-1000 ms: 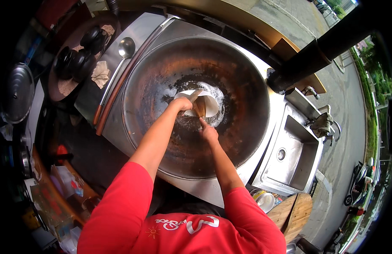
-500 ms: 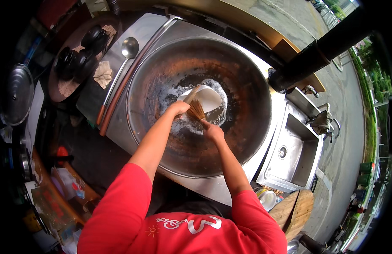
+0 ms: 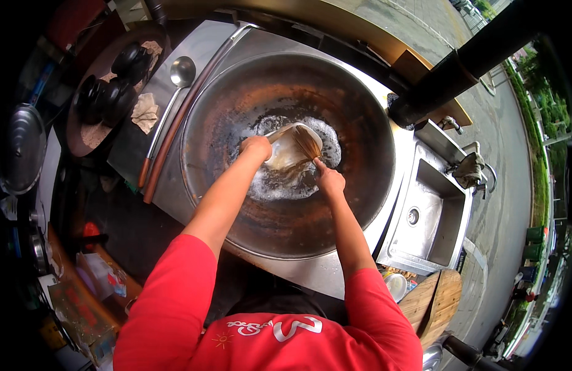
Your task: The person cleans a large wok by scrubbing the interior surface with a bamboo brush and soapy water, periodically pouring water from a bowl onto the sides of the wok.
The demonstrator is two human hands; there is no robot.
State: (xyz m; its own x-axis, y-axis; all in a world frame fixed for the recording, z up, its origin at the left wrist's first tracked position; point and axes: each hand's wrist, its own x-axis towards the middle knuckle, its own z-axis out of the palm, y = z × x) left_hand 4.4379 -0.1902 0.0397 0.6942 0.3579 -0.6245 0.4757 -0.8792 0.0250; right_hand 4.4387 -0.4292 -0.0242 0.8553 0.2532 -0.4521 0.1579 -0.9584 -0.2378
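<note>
A large round wok (image 3: 360,179) with rust-brown patches lies before me, and foamy water (image 3: 273,187) covers its bottom. My left hand (image 3: 256,148) is closed on the left end of a white scoop-like vessel (image 3: 285,148), tilted low in the wok; my fingers hide the part they grip. Closed round the near end of a bamboo wok brush (image 3: 308,143), my right hand (image 3: 330,180) is just right of the vessel. The brush's splayed bristles lie over the vessel's right side and seem to touch it.
Left of the wok lie a long-handled ladle (image 3: 183,73), a long brown pole (image 3: 184,111) and a crumpled cloth (image 3: 145,113). Black lidded pots (image 3: 116,99) stand beyond them. A steel sink (image 3: 422,216) and a thick black pipe (image 3: 459,71) are on the right.
The brush has swung from beside the vessel's near edge to over its right side. My right hand has moved right and the left slightly up; the vessel has turned, its wooden-looking strip no longer plain.
</note>
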